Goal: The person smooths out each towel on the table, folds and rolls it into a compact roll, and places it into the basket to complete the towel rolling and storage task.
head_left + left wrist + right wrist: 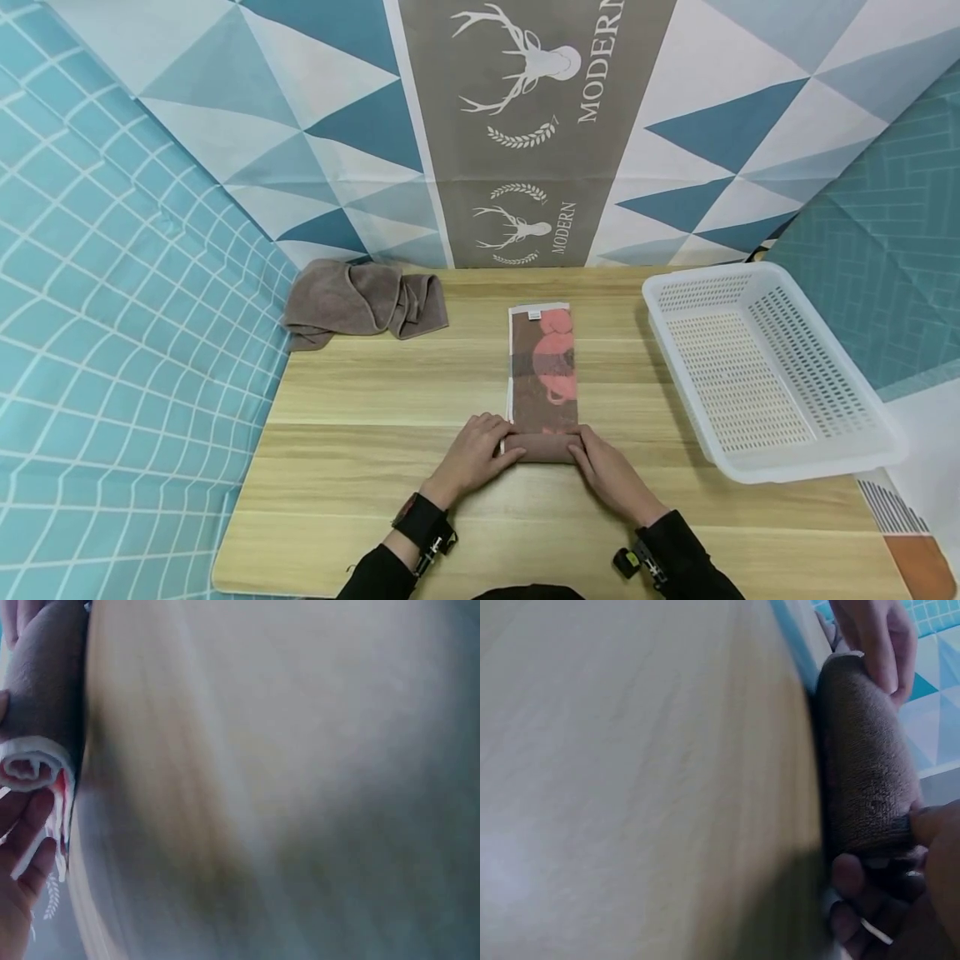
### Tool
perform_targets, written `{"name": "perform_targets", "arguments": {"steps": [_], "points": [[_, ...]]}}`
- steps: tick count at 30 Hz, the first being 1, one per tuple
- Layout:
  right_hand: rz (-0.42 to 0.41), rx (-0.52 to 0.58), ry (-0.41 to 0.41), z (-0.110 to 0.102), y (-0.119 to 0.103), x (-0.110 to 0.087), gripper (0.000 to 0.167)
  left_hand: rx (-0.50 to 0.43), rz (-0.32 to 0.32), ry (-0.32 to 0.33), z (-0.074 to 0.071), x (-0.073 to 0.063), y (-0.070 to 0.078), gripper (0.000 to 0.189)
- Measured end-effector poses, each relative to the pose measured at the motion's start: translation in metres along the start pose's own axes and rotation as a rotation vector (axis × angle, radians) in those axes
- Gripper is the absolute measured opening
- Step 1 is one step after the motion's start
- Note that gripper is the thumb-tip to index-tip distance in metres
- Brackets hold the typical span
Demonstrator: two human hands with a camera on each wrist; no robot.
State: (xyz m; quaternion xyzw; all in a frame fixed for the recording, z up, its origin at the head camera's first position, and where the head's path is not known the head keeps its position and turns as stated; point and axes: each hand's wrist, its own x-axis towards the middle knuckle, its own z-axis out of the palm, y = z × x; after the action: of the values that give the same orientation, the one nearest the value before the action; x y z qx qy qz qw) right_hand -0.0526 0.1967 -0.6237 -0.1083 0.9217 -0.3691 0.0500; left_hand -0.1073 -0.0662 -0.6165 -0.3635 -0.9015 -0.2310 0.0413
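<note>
Closest in, the left hand [474, 454] and right hand [611, 471] are clamped on the two ends of the rolled part of a towel [528, 392], thumbs on its near side; it lies on the table [360, 500] to the left of the basket [810, 463]. To roll it well, I'd work both hands evenly, snug the coil at each turn and line up the side edges, since the strip could easily wander askew. The roll is plain brown, its left end a white-edged spiral that seems a touch loose inside. Beyond it runs the flat strip, brown with pink printed shapes, up to a little white label [534, 315]. Farther off, well left of the basket, a greyish-brown cloth [337, 300] lies crumpled.
</note>
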Motion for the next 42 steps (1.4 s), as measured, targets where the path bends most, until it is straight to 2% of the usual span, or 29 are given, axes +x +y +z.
{"name": "perform_targets", "arguments": {"steps": [7, 10, 13, 15, 19, 21, 23, 25, 29, 34, 37, 39, 42], "points": [[0.094, -0.002, -0.019, 0.000, -0.003, 0.001, 0.026, 0.125, 0.209, 0.076, 0.005, 0.004, 0.004, 0.034], [0.110, -0.016, -0.015, -0.001, -0.003, 0.001, 0.021, 0.138, 0.230, 0.083, 0.005, 0.006, 0.007, 0.030], [0.101, -0.024, 0.018, -0.001, -0.003, 0.001, 0.020, 0.140, 0.219, 0.085, 0.004, 0.008, 0.009, 0.028], [0.053, -0.041, 0.082, 0.000, -0.003, 0.001, 0.018, 0.137, 0.208, 0.075, 0.003, 0.009, 0.010, 0.028], [-0.146, -0.083, 0.265, 0.001, -0.003, 0.004, 0.014, 0.129, 0.179, 0.057, 0.004, 0.011, 0.012, 0.027], [-0.256, -0.101, 0.312, 0.001, -0.004, 0.008, 0.020, 0.133, 0.158, 0.058, 0.006, 0.011, 0.013, 0.027], [-0.344, -0.125, 0.305, 0.002, -0.005, 0.011, 0.028, 0.147, 0.141, 0.065, 0.007, 0.012, 0.014, 0.027], [-0.390, -0.148, 0.265, 0.002, -0.005, 0.013, 0.036, 0.155, 0.121, 0.064, 0.007, 0.012, 0.015, 0.027], [-0.404, -0.167, 0.210, 0.004, -0.003, 0.012, 0.043, 0.133, 0.075, 0.027, 0.006, 0.015, 0.018, 0.027], [-0.375, -0.120, 0.206, 0.004, -0.002, 0.012, 0.033, 0.081, 0.006, -0.044, 0.003, 0.018, 0.019, 0.027], [-0.356, -0.097, 0.197, 0.003, -0.003, 0.012, 0.029, 0.060, -0.013, -0.075, 0.001, 0.018, 0.019, 0.027], [-0.340, -0.086, 0.180, 0.002, -0.004, 0.013, 0.027, 0.040, -0.025, -0.086, 0.001, 0.018, 0.019, 0.026], [-0.296, -0.053, 0.149, 0.000, -0.004, 0.014, 0.026, -0.012, -0.059, -0.069, 0.001, 0.019, 0.020, 0.023]]}}
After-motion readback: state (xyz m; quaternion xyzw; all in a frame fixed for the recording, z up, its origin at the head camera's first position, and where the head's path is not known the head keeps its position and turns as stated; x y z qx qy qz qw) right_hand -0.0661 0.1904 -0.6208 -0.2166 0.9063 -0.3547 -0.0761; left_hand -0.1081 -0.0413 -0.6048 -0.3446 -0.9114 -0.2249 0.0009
